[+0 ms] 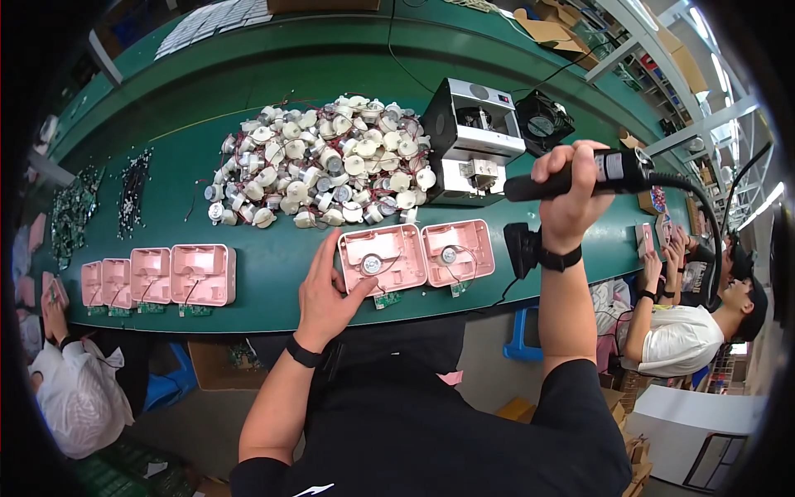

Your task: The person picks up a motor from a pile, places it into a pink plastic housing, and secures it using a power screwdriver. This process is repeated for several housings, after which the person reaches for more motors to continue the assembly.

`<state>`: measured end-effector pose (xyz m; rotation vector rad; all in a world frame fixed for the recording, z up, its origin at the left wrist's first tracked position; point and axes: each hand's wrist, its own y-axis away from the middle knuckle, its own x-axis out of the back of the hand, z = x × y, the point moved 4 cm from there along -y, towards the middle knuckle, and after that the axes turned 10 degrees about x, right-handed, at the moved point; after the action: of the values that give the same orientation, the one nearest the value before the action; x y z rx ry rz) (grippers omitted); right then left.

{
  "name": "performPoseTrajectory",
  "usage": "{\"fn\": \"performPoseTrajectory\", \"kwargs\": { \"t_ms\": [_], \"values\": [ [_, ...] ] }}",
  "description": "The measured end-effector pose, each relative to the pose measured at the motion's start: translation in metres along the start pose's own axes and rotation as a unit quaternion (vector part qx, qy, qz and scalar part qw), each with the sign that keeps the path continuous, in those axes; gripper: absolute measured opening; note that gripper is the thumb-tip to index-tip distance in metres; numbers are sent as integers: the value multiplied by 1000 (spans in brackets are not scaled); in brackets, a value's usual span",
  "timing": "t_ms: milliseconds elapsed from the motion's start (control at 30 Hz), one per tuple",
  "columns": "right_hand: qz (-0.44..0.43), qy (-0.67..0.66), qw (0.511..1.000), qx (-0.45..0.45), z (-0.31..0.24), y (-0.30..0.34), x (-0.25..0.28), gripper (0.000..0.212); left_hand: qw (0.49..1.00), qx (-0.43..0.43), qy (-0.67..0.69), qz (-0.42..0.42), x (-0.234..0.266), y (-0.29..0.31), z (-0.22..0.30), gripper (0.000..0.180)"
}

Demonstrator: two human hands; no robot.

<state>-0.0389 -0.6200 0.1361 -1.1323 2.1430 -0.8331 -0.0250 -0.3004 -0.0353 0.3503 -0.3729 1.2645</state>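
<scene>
My left hand (327,294) grips the left side of a pink plastic housing (402,247), its thumb at the near edge. A round silver motor (371,264) with wires sits inside this housing, and a green circuit board (387,301) hangs at its near side. Touching it on the right is a second pink housing (474,261) with a similar round part (449,254). My right hand (571,186) is raised above the table's right part, fingers wrapped round a black electric screwdriver (611,169) with a thick cable. The screwdriver lies roughly level; its bit is not visible.
A large pile of white motors (323,161) lies behind the housings. Beside it stand a black-and-silver screw feeder (472,141) and a black fan (544,124). Several pink housings (203,273) line the left. Co-workers (691,340) sit at both sides.
</scene>
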Motion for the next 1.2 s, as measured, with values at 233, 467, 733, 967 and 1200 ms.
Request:
{"fn": "performPoseTrajectory", "kwargs": {
  "t_ms": [233, 467, 733, 967, 1200],
  "values": [
    [18, 55, 996, -65, 26, -12, 1, 20, 1000, 10, 8, -11, 2, 2, -1, 98],
    [-27, -116, 976, -182, -22, 45, -48, 24, 997, -50, -55, -1, 2, 4, 4, 105],
    [-186, -244, 938, -163, -43, 99, -131, 43, 997, -60, -36, 12, 4, 4, 4, 107],
    [-217, -236, 926, -199, -10, 125, -150, 48, 996, -83, -24, 33, 2, 6, 0, 107],
    [-228, -216, 926, -209, -5, 128, -150, 48, 997, -72, -6, 24, 5, 7, 0, 106]
  ]
}}
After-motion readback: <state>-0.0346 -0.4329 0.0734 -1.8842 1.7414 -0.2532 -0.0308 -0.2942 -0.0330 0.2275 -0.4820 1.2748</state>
